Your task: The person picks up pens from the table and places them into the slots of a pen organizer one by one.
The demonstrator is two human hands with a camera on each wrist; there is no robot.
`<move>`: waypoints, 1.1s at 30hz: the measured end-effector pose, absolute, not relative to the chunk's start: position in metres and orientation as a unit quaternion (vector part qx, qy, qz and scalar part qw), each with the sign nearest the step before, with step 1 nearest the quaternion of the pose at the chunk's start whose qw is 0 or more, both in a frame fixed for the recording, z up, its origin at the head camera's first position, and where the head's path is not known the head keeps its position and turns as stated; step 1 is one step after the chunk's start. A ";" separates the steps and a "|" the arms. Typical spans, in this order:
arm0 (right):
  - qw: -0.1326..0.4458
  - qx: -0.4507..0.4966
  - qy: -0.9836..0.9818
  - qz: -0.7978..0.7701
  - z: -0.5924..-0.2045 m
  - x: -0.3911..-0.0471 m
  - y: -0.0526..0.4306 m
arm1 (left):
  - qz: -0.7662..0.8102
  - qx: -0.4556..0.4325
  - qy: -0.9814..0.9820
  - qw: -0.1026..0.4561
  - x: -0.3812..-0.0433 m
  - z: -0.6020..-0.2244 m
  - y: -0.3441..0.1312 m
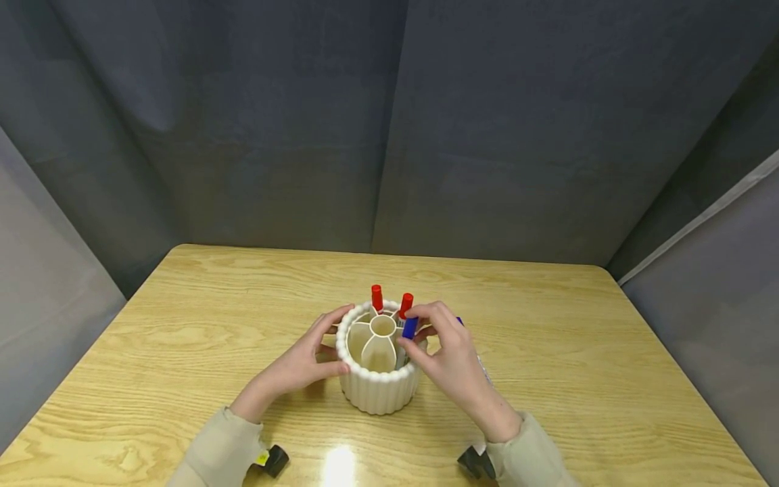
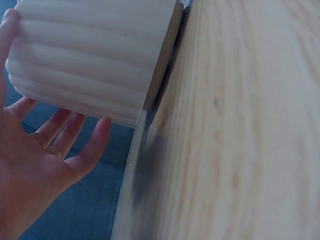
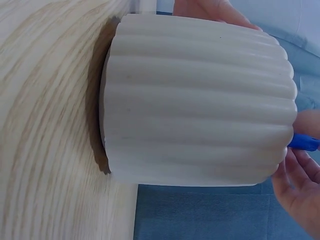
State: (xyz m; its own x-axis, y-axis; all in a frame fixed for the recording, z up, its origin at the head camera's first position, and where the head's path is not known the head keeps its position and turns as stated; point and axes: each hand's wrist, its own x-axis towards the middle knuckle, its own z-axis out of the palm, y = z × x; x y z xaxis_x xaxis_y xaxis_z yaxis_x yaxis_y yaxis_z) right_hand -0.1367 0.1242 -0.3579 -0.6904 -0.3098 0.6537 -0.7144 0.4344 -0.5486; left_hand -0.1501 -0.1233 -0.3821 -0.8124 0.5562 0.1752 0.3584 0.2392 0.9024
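A white ribbed pen holder [image 1: 379, 393] with several compartments stands on the table. My left hand [image 1: 304, 358] holds its left side, thumb on the near side and fingers spread round the back; the left wrist view shows bent fingertips at its wall. Between thumb and fingers, my right hand [image 1: 452, 362] pinches the blue cap of a marker [image 1: 410, 328], its pale barrel down in a right-hand compartment. In the right wrist view the blue cap [image 3: 303, 142] sticks out just past the scalloped rim. Two red-capped markers, one left [image 1: 377, 297] and one right [image 1: 406, 304], stand upright at the back.
Partly hidden behind my right hand, another marker with a blue end [image 1: 460, 321] lies on the wooden table [image 1: 243, 291]. Dark curtains [image 1: 274, 135] hang beyond the table's far edge, with paler cloth on both sides.
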 end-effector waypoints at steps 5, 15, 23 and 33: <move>0.235 0.309 -0.820 0.421 -0.359 -0.137 0.125 | 0.542 0.292 0.782 0.091 -0.151 -0.384 -0.123; 0.243 0.308 -0.813 0.430 -0.359 -0.137 0.125 | 0.543 0.294 0.782 0.083 -0.164 -0.411 -0.128; 0.238 0.303 -0.815 0.434 -0.359 -0.136 0.125 | 0.544 0.299 0.780 0.082 -0.165 -0.413 -0.129; 0.249 0.291 -0.811 0.443 -0.357 -0.137 0.127 | 0.548 0.295 0.778 0.086 -0.164 -0.412 -0.129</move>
